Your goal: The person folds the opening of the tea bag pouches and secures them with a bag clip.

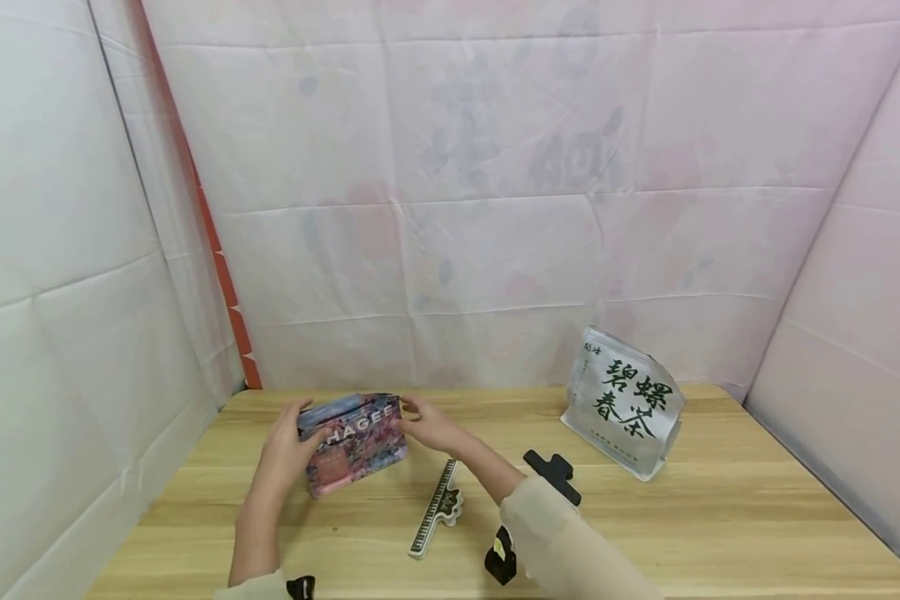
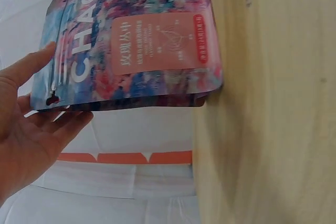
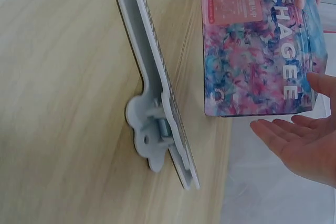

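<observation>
A colourful pink-and-blue zip pouch [image 1: 356, 450] lettered CHAGEE stands at the back left of the table, tilted in the head view. My left hand [image 1: 283, 446] grips its left upper side, thumb on the front and fingers behind, as the left wrist view shows. At the opposite side is my right hand [image 3: 310, 140], its thumb at the pouch's edge by the zip line and its fingers stretched out just past that edge. A white clip with a piano-key pattern [image 1: 435, 510] lies on the table below the right forearm; the right wrist view shows its side and spring.
A white pouch with dark Chinese characters [image 1: 626, 400] stands at the back right. Left of it lies a black clip [image 1: 555, 473], close to the right sleeve. A small black item with a yellow patch [image 1: 501, 557] is beside the right cuff. White cloth walls [image 1: 495, 250] surround the wooden table [image 1: 757, 517].
</observation>
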Tool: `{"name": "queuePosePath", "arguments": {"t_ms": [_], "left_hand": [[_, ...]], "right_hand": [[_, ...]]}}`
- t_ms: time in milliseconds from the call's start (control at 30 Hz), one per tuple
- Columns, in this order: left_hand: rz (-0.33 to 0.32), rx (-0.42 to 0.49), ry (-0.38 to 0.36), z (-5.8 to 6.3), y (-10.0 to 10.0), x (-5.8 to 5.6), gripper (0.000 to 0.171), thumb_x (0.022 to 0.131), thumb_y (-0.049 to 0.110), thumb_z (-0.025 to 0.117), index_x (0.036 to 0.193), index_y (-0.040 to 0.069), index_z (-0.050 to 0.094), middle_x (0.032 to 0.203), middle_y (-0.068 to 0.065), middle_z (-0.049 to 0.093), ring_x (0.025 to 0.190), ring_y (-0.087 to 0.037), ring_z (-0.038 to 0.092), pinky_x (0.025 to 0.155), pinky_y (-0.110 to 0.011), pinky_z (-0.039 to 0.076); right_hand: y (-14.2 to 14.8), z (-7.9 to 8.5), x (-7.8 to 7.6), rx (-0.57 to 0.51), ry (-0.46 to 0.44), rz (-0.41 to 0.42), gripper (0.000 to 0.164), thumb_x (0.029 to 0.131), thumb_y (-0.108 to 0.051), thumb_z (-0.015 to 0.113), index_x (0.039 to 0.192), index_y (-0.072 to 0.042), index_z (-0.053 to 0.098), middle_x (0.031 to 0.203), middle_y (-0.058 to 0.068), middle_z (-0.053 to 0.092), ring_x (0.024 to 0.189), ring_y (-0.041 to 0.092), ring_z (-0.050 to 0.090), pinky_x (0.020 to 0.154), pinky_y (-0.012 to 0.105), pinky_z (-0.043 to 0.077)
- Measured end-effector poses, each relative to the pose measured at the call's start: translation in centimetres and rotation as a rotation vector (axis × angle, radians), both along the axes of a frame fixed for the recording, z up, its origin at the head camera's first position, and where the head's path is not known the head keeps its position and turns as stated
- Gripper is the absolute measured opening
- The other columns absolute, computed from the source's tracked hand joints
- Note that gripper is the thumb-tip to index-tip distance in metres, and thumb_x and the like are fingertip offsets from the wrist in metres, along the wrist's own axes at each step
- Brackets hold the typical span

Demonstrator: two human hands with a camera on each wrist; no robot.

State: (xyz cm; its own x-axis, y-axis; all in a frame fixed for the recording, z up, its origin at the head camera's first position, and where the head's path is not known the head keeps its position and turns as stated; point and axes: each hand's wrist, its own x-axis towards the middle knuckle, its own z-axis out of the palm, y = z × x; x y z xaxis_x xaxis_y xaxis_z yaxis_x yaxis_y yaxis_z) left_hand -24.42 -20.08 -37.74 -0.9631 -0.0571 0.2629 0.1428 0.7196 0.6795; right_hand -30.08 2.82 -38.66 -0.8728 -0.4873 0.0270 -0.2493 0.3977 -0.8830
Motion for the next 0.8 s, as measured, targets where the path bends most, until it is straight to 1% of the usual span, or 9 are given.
{"name": "queuePosePath", "arguments": {"t_ms": [100,167,333,500,667,800], "left_hand": [[0.008,0.009,0.035,-0.2,-0.1,0.1,0.049,0.087,0.009,0.062,0.129,-0.005,0.04,0.131,-0.028,0.038,0.121,-0.045,0.034,0.097,-0.056,0.028],[0.011,0.013,0.06,-0.3,-0.2,0.1,0.043,0.086,0.005,0.062,0.124,-0.005,0.044,0.127,-0.027,0.043,0.118,-0.044,0.038,0.096,-0.055,0.029],[0.019,0.028,0.063,-0.5,-0.4,0.4,0.035,0.086,0.001,0.061,0.118,-0.004,0.048,0.12,-0.028,0.049,0.114,-0.044,0.043,0.093,-0.055,0.033],[0.023,0.023,0.074,-0.4,-0.5,0.6,0.033,0.084,0.0,0.063,0.114,-0.006,0.05,0.114,-0.03,0.052,0.109,-0.045,0.046,0.09,-0.055,0.036],[0.016,0.029,0.068,-0.4,-0.5,0.5,0.033,0.084,0.0,0.063,0.113,-0.006,0.051,0.114,-0.03,0.053,0.109,-0.045,0.047,0.089,-0.055,0.036],[0.003,0.03,0.062,-0.3,-0.4,0.5,0.032,0.084,0.0,0.063,0.113,-0.007,0.051,0.114,-0.03,0.053,0.108,-0.046,0.047,0.088,-0.055,0.037]], "right_hand": [[-0.2,0.0,0.2,-0.018,-0.014,0.001,0.052,0.096,-0.016,0.049,0.14,0.004,0.029,0.135,0.023,0.039,0.12,0.037,0.041,0.092,0.047,0.039],[-0.2,0.0,0.4,-0.016,-0.001,-0.001,0.051,0.095,-0.015,0.049,0.138,0.005,0.03,0.132,0.023,0.042,0.119,0.036,0.043,0.091,0.046,0.04],[-0.2,-0.1,0.8,-0.008,0.055,-0.013,0.045,0.094,-0.011,0.051,0.133,0.007,0.037,0.122,0.024,0.049,0.111,0.037,0.048,0.086,0.045,0.044],[-0.1,-0.4,1.2,-0.011,0.105,-0.041,0.04,0.093,-0.011,0.053,0.128,0.007,0.044,0.114,0.022,0.054,0.104,0.036,0.053,0.082,0.043,0.047],[-0.1,-0.8,1.5,-0.026,0.111,-0.077,0.039,0.093,-0.011,0.054,0.128,0.004,0.045,0.112,0.02,0.055,0.102,0.035,0.054,0.079,0.042,0.048],[0.0,-0.9,1.7,-0.045,0.108,-0.088,0.04,0.092,-0.009,0.054,0.128,0.005,0.045,0.113,0.021,0.055,0.102,0.035,0.054,0.08,0.043,0.047]]}}
